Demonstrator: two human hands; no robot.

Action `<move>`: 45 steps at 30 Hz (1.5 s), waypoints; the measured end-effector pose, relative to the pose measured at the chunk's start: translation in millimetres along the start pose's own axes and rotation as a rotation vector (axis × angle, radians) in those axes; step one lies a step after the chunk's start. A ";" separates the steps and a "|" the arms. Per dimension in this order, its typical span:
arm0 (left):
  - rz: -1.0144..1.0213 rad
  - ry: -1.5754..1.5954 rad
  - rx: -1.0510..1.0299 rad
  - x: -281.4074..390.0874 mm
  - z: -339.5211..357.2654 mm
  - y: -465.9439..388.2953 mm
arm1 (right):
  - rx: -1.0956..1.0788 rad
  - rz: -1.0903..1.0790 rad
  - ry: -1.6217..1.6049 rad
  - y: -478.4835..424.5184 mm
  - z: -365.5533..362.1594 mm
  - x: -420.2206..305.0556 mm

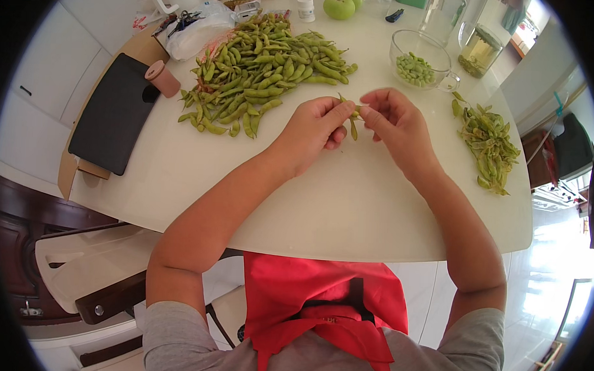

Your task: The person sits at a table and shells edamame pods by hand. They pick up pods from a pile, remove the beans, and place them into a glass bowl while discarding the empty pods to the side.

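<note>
My left hand (315, 125) pinches a green soybean pod (354, 128) between thumb and fingers above the table. My right hand (399, 125) meets it from the other side, its thumb on the pod and its upper fingers curled. Part of the pod is hidden by the fingers. Beyond my left hand spreads a large heap of whole soybean pods (261, 71). A clear glass cup (441, 53) with a handle stands beyond my right hand, with shelled green beans (415, 69) in it. Flattened pods (490, 143) lie in a pile at the right.
On the pale table (340, 206) are a black flat case (115, 115) over a cardboard box, a pink canister (163, 79), a plastic bag (199, 30), a white bottle (306, 10), green apples (339, 7), a utility knife (394, 15) and a glass jug of tea (481, 50).
</note>
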State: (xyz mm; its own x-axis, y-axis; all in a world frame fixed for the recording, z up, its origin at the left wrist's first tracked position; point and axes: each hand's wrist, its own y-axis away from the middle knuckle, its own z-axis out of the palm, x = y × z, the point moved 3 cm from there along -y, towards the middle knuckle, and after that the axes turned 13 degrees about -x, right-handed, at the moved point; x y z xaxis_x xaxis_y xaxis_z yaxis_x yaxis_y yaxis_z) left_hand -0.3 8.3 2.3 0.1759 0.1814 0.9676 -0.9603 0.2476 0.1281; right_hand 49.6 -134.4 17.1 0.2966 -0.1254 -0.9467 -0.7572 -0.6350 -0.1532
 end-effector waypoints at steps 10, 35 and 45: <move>0.033 0.122 0.001 1.1 -1.5 -0.7 | 0.103 -0.367 0.513 5.2 4.1 -16.3; 0.010 0.240 -0.103 -5.6 3.1 -1.3 | 0.035 -0.292 0.439 2.1 2.5 -12.1; -0.025 0.126 -0.061 -1.0 6.2 1.3 | 0.063 -0.379 0.628 5.0 1.8 -15.7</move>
State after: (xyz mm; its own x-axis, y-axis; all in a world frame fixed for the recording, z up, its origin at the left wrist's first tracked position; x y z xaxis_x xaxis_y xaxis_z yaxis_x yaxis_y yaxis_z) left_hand -3.1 2.5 2.9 0.2295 0.2916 0.9286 -0.9410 0.3103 0.1352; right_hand 40.1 -134.2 30.7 0.8079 -0.3307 -0.4878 -0.5626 -0.6790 -0.4716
